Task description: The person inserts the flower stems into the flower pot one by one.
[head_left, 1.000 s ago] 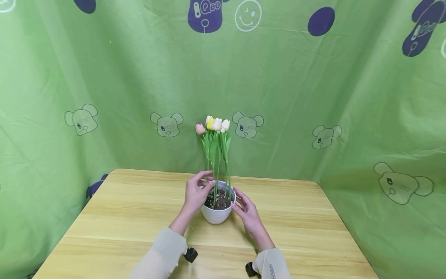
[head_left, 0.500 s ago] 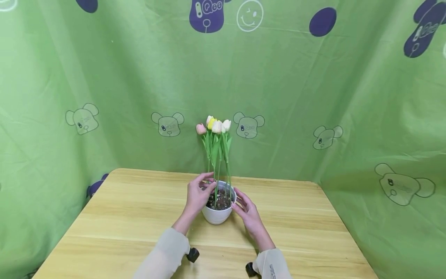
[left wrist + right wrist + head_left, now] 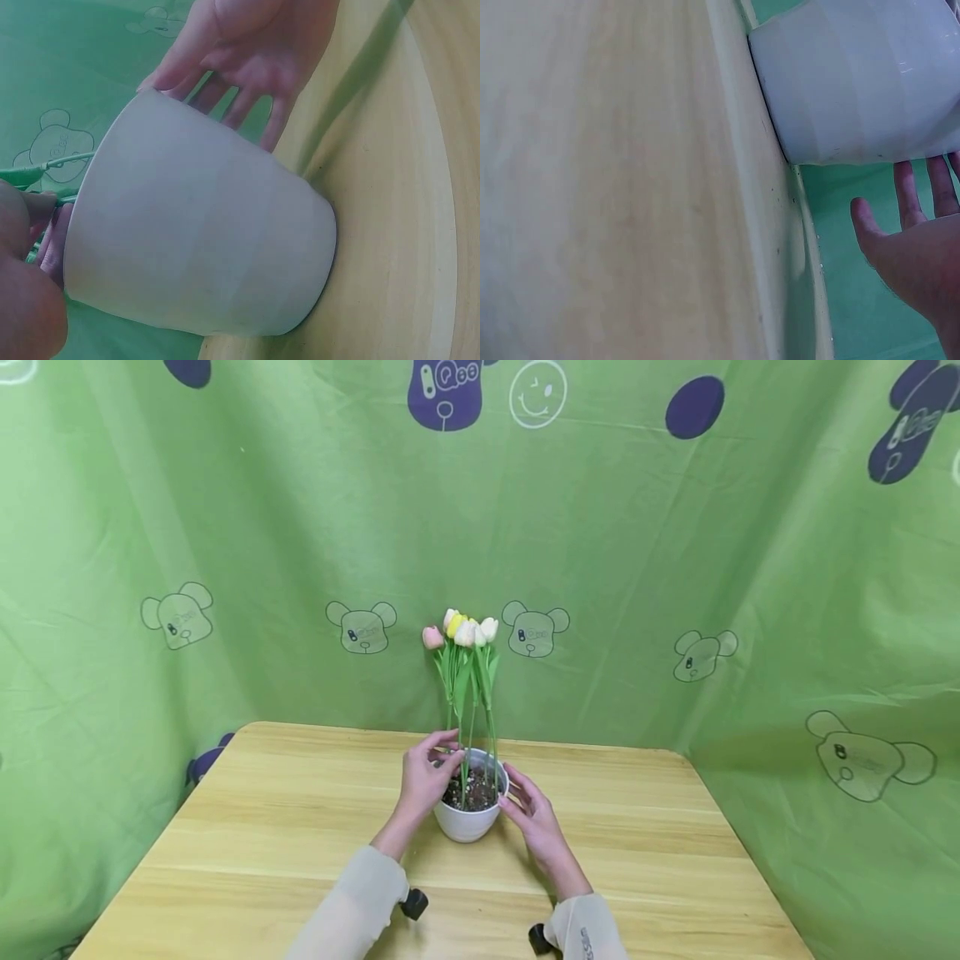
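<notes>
A white flower pot (image 3: 467, 827) filled with dark soil (image 3: 480, 795) stands upright on the table. Several artificial tulips (image 3: 466, 633) with pink, yellow and white heads rise from it on thin green stems. My left hand (image 3: 422, 777), at the pot's left side, pinches a tulip stem (image 3: 461, 783) between thumb and fingers just above the soil. On the opposite side my right hand (image 3: 537, 823) holds the pot, thumb near the front rim and fingers along its side. Those fingers (image 3: 906, 186) touch the pot wall (image 3: 855, 82) in the right wrist view.
The pot sits near the far middle of a light wooden table (image 3: 630, 835). A green curtain (image 3: 615, 527) with bear prints hangs behind and at both sides. Pale sleeves (image 3: 352, 902) and black wrist cameras (image 3: 414, 904) cross the table's front.
The front pale tulip head has shifted slightly, and more of the white heads beside it shows. Both hands stay almost in place, with the left still at the stem.
</notes>
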### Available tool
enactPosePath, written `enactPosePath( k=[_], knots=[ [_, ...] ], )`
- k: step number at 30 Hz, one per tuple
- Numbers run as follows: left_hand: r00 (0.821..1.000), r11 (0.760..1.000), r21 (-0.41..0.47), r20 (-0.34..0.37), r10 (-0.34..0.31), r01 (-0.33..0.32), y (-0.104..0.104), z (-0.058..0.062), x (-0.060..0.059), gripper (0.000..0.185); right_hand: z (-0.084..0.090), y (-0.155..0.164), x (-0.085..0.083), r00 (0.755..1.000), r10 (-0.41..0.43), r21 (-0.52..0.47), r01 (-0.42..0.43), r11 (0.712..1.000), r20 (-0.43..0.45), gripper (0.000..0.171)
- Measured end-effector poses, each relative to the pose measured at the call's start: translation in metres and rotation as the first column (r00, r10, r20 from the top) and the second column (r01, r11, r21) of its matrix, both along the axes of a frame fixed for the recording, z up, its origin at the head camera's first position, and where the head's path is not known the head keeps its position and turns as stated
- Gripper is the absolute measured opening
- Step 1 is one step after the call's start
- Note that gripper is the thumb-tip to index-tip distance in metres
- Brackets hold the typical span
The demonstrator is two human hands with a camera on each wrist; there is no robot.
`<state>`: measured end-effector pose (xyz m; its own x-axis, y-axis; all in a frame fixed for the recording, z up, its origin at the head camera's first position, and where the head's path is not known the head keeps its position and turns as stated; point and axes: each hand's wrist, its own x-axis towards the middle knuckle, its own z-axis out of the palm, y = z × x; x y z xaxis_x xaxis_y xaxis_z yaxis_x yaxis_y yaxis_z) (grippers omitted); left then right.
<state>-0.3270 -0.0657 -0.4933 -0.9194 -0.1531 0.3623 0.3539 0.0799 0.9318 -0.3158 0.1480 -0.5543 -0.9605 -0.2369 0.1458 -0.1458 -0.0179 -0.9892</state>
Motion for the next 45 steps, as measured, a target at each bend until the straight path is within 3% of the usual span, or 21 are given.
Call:
enactPosePath(
  k=[5,13,21,31,45],
  knots=[
    [1.0,1.0,-0.02,-0.022,-0.019,0.019,0.0,0.0,-0.001,0.039,0.001,0.0,0.0,1.0,0.001,0.005,-0.001,1.0,-0.008,0.064],
    [0.998,0.989,-0.146,-0.061,-0.012,0.003,0.001,0.001,-0.001,0.039,-0.001,0.001,0.001,1.0,0.001,-0.009,-0.001,1.0,-0.004,0.063],
    [0.998,0.986,-0.167,-0.055,-0.005,-0.004,0.0,0.0,-0.001,0.039,-0.001,0.001,0.001,1.0,0.004,-0.017,-0.004,1.0,-0.007,0.062],
    [1.0,0.989,-0.15,0.002,-0.012,0.012,-0.001,0.0,0.003,0.041,-0.001,-0.001,0.001,1.0,0.001,-0.015,-0.001,1.0,-0.001,0.062],
    [1.0,0.997,-0.076,0.011,-0.003,0.003,-0.007,0.003,0.01,0.037,0.001,-0.001,0.003,1.0,0.005,-0.032,-0.005,0.999,0.011,0.063]
  ],
)
